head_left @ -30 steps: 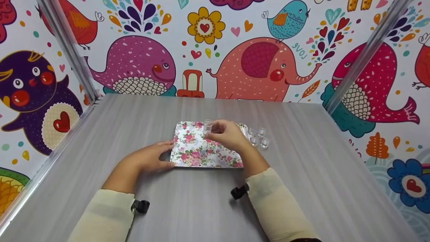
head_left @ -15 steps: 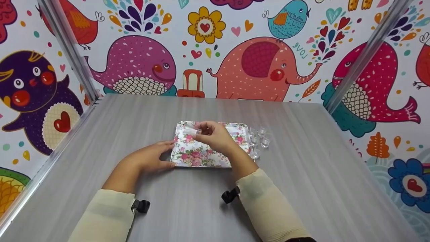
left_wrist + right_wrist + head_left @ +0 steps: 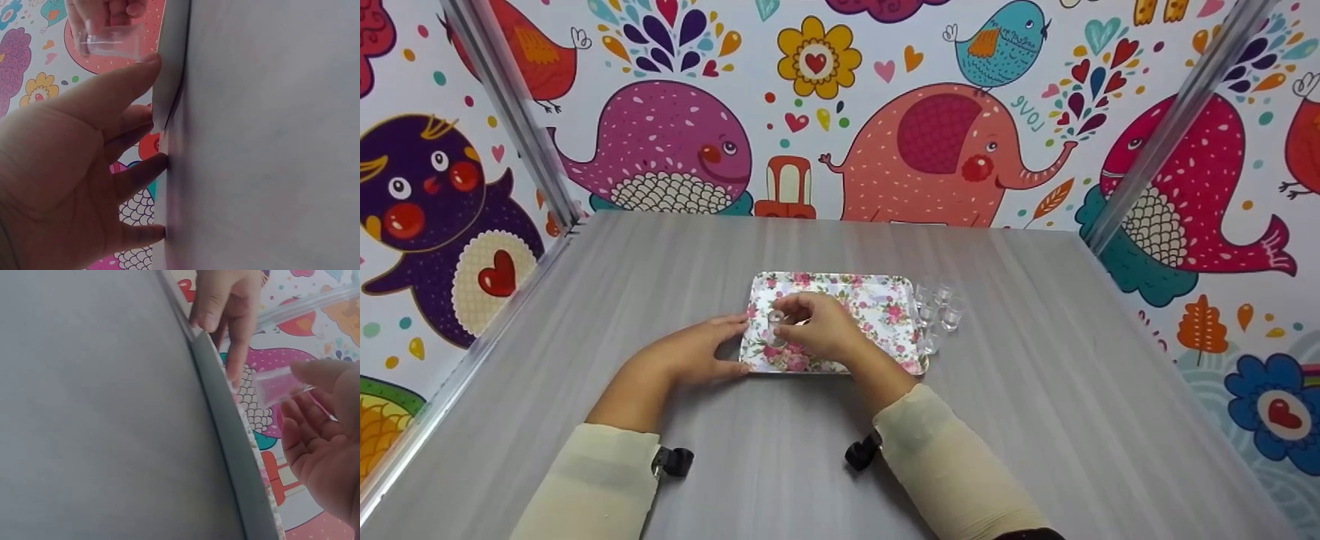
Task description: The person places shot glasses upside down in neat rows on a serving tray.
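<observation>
A floral tray with pink roses lies on the table. Beside its left edge is my left hand; its thumb touches the front left corner and the other fingers are spread, fairly straight, along the side. My right hand pinches a small clear cup between thumb and fingers, over the tray's left part. In the right wrist view, the cup is a little above the tray's surface. The left wrist view also catches the same cup beyond the left thumb.
Several more clear cups stand close together by the tray's right edge, some touching or near it. The grey table is bounded by walls with cartoon animals and metal posts at the back corners.
My right hand has moved left and toward me across the tray with the clear cup, which was tilted and is now more upright. The left hand has stayed at the tray's edge.
</observation>
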The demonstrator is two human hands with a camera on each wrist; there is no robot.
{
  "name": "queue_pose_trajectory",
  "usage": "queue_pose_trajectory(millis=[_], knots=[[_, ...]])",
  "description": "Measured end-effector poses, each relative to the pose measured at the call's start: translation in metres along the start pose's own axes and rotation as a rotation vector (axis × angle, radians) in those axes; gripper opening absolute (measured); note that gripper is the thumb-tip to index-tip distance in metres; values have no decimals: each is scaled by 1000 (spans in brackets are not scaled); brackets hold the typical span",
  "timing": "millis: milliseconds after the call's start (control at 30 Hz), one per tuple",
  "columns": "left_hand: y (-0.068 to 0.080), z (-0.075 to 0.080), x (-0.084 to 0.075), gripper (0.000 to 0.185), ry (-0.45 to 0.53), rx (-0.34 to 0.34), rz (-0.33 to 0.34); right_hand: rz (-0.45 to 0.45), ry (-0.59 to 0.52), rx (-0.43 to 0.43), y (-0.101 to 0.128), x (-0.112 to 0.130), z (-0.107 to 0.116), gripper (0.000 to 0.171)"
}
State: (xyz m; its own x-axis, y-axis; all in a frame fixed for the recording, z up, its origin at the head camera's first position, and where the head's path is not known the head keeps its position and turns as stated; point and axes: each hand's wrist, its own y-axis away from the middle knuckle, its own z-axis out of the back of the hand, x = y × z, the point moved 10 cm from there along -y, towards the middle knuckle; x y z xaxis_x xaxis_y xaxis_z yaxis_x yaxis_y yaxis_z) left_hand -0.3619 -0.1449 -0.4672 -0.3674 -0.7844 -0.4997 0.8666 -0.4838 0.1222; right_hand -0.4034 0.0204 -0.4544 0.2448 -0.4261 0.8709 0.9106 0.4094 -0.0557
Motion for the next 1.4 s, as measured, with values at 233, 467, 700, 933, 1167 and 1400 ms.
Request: queue_pose_trajectory(millis=[233, 467, 700, 933, 1167, 1400], knots=[[-1, -2, 3, 81, 6, 3, -2, -9, 58, 34, -1, -7, -12, 30], [0, -2, 5, 82, 8, 5, 6, 4, 44, 61, -1, -7, -15, 37], [0, -2, 2, 81, 1, 6, 10, 33, 84, 65, 9, -7, 11, 48], [0, -3, 5, 82, 5, 17, 33, 29, 39, -35, 20, -14, 60, 41], [0, -3, 6, 83, 2, 25, 51, 34, 62, -118, 30, -19, 95, 42], [1, -3, 4, 82, 3, 21, 44, -10, 92, -175, 44, -32, 131, 42]])
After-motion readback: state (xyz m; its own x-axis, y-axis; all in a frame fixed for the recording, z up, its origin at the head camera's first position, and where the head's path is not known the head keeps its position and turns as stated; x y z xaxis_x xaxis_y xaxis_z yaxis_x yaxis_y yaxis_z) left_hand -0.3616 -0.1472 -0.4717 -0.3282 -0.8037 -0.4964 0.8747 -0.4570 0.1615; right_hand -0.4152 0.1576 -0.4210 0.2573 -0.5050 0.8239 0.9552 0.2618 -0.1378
